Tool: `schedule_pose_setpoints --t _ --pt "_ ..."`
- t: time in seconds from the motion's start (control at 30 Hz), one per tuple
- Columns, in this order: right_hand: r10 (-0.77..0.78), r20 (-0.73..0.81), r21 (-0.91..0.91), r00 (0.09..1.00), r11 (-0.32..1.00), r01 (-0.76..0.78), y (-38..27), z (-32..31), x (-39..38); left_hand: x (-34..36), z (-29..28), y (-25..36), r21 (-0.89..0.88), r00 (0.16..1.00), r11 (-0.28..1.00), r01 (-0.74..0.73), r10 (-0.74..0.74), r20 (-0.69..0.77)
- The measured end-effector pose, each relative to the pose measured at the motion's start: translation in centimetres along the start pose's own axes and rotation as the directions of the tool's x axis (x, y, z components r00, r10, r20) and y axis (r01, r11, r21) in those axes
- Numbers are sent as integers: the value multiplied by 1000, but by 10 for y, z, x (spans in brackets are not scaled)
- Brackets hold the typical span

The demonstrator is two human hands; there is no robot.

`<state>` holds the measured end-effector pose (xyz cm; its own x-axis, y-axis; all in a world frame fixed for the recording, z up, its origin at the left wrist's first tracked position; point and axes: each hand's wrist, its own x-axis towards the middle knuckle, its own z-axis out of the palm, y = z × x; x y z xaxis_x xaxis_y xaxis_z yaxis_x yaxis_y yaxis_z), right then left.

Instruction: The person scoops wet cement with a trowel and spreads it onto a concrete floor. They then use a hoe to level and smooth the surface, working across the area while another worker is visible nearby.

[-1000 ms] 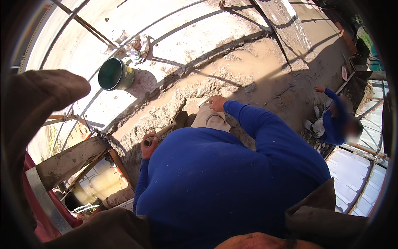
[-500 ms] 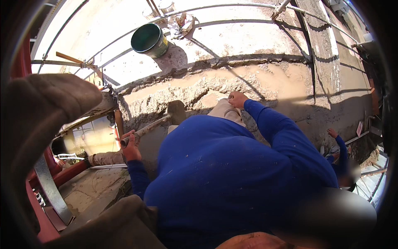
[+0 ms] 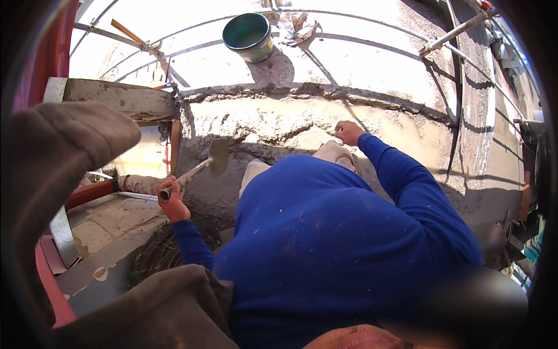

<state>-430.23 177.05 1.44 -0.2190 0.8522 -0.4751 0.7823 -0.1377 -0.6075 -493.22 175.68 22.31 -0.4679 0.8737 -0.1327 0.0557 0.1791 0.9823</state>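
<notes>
My left hand (image 3: pixel 173 200), low at the left, is wrapped round the upper part of a shovel-like tool's dirty handle (image 3: pixel 190 174). Its flat, mud-coated blade (image 3: pixel 218 156) is at the wet grey mortar beside my legs; whether it is a shovel or a hoe does not show clearly. My right hand (image 3: pixel 349 132) hangs just past my light trouser knee (image 3: pixel 336 152), fingers loosely bent and partly apart. Nothing shows in it, though its palm is hidden. Ahead lies a muddy, uneven mortar strip (image 3: pixel 273 125) with a broken edge.
A dark green bucket (image 3: pixel 247 35) stands on the bright slab beyond, beside a crumpled bag (image 3: pixel 299 29). Metal poles (image 3: pixel 372 43) cross the far side. A concrete-crusted beam (image 3: pixel 122 98) and a red post (image 3: pixel 49 52) stand at the left. Brown fabric (image 3: pixel 70 131) covers part of the view.
My view has shifted, so the bucket appears farther right and higher. The tool's blade has swung left and nearer. My right hand has moved out from my knee. Another person's hand at the right has left view.
</notes>
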Motion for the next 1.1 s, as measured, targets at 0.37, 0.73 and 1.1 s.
schedule_pose_setpoints --t 0.37,0.73,1.1 --pt "-315 -8 183 949 932 311 -232 47 78 12 123 72 47 768 958 -283 197 609" --pt "156 -610 362 777 927 97 -159 69 170 39 318 -10 -83 181 910 -407 169 969" --pt "253 -691 444 678 888 121 -66 84 205 39 402 -69 -88 39 895 -437 117 992"
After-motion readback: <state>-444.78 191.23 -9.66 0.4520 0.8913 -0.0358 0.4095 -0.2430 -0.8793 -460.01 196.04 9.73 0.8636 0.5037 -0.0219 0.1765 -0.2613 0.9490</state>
